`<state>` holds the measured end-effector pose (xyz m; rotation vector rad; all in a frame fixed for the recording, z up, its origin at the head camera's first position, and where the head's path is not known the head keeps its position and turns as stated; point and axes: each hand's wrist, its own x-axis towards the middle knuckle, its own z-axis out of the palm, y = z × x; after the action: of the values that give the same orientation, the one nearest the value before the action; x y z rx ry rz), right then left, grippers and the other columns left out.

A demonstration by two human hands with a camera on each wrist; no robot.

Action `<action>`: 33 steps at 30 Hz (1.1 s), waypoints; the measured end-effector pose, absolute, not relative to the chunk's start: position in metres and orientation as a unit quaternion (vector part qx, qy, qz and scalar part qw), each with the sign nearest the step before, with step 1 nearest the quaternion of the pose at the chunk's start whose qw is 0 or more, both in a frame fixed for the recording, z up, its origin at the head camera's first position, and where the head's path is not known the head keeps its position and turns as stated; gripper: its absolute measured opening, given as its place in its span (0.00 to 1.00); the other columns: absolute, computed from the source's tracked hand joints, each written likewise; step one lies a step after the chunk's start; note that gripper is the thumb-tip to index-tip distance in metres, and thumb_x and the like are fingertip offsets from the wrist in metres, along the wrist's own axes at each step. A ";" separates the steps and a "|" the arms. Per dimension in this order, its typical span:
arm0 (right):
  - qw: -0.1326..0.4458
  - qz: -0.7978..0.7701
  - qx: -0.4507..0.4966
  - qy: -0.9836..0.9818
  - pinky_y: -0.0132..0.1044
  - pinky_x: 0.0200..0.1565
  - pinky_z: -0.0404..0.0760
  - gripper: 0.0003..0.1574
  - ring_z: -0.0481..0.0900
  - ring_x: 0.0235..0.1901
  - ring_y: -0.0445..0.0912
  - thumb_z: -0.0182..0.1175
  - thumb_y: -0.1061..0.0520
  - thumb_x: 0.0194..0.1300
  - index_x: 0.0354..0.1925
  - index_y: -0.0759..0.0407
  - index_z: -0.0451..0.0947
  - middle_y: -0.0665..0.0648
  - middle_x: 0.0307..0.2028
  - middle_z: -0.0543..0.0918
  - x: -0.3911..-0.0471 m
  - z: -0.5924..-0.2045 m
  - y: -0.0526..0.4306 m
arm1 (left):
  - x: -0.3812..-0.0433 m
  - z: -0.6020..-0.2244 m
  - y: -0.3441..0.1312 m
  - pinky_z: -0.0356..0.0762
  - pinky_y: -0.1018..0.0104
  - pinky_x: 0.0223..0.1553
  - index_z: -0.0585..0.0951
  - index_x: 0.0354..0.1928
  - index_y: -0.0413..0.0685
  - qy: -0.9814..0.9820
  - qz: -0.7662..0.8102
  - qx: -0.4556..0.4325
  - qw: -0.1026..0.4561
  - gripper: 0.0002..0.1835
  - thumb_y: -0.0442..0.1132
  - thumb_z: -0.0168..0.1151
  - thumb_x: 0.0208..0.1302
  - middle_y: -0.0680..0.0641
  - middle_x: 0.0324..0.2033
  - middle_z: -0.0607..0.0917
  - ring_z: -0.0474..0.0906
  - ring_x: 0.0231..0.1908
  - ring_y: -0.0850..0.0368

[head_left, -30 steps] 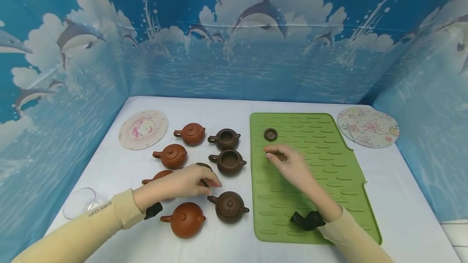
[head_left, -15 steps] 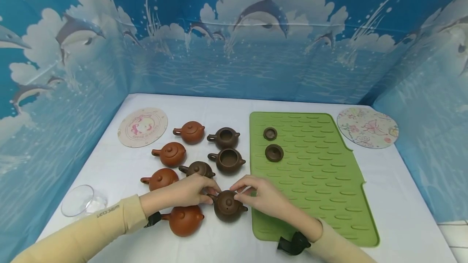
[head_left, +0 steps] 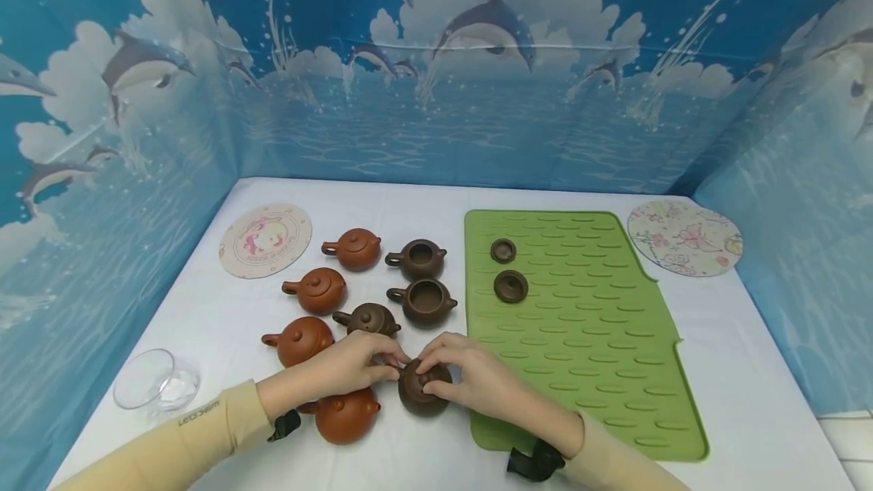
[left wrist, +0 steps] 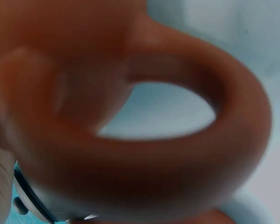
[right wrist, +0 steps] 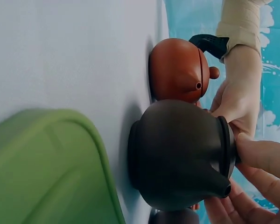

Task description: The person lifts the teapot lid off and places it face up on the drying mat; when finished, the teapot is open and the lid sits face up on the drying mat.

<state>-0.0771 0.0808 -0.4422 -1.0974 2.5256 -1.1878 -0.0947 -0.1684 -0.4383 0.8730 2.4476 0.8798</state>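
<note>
In the head view a dark brown teapot (head_left: 424,400) stands upright near the table's front. My left hand (head_left: 358,362) pinches its handle, which the fingers mostly cover. From the right, my right hand (head_left: 470,373) holds the knob of its lid (right wrist: 230,144) between thumb and fingers; the lid sits on the pot in the right wrist view. Beneath my left wrist stands an orange-red teapot (head_left: 346,417), and a blurred teapot handle (left wrist: 154,163) fills the left wrist view. Just beyond my left hand is another dark lidded teapot (head_left: 368,319).
Two lidless dark teapots (head_left: 426,301) stand farther back, beside several orange-red teapots (head_left: 315,290). Two dark lids (head_left: 511,286) lie on the green mat (head_left: 586,370). A clear glass (head_left: 153,381) is at left. Round patterned mats (head_left: 266,241) lie in both back corners.
My right hand has let go of a lid on the green mat and moved left to the dark teapot's lid. My left hand has come down onto that teapot's handle.
</note>
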 end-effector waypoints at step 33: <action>0.253 -0.740 -0.028 0.622 0.34 0.54 0.81 0.17 0.85 0.47 0.40 0.48 0.59 0.77 0.58 0.68 0.69 0.49 0.47 0.82 -0.118 -0.451 0.196 | -0.094 -0.442 -0.166 0.82 0.68 0.48 0.86 0.48 0.52 0.877 0.317 0.311 0.184 0.12 0.41 0.67 0.64 0.54 0.45 0.88 0.83 0.48 0.62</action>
<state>-0.1184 0.1958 -0.4515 -0.0763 1.6902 -2.0125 -0.0936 -0.1656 -0.4415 0.8775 2.4713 0.8936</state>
